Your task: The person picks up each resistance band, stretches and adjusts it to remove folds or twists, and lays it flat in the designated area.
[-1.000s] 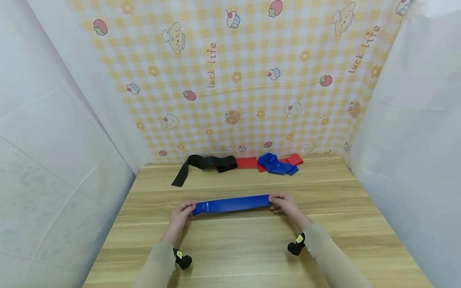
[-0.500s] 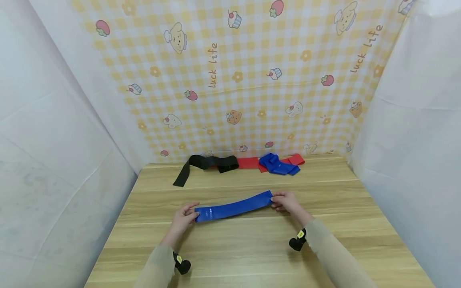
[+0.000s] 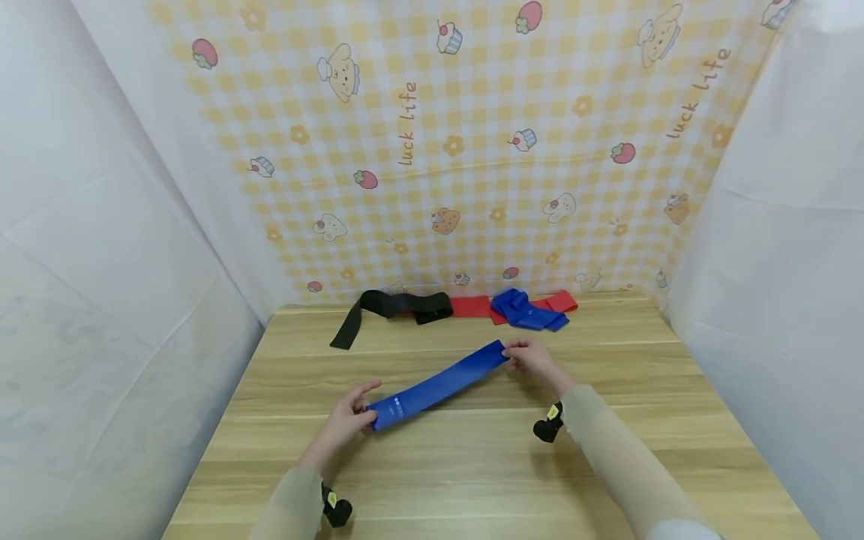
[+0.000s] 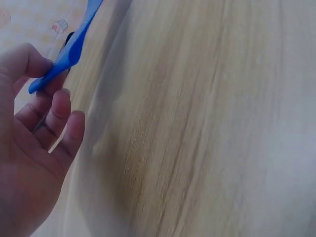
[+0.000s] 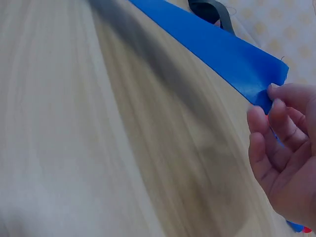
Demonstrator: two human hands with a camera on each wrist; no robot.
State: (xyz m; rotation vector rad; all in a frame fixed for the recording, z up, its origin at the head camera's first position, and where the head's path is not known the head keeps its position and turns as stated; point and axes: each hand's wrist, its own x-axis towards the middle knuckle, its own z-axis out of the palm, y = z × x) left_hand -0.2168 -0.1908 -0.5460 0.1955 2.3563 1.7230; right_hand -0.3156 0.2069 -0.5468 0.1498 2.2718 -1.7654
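Note:
A flat blue resistance band (image 3: 439, 385) with small white print near its left end is stretched between my hands over the table. My left hand (image 3: 344, 420) pinches its near left end between thumb and fingers. The far right end is pinched by my right hand (image 3: 536, 360). In the left wrist view the blue band (image 4: 74, 52) shows edge-on as a folded loop, with the left hand (image 4: 34, 133) beneath it. The right wrist view has the band (image 5: 212, 47) running up left from the right hand (image 5: 286, 148), casting a shadow on the wood.
Along the back of the wooden table (image 3: 459, 480) lie a black band (image 3: 405, 304), a red band (image 3: 470, 306) and a crumpled blue band (image 3: 529, 313) overlapping the red one. A checked cloth (image 3: 445, 180) hangs behind, with white sheets at both sides.
The held band has tilted: its left end came down nearer me, its right end went up and away. Both hands moved with it and still pinch the ends. The view shifted slightly.

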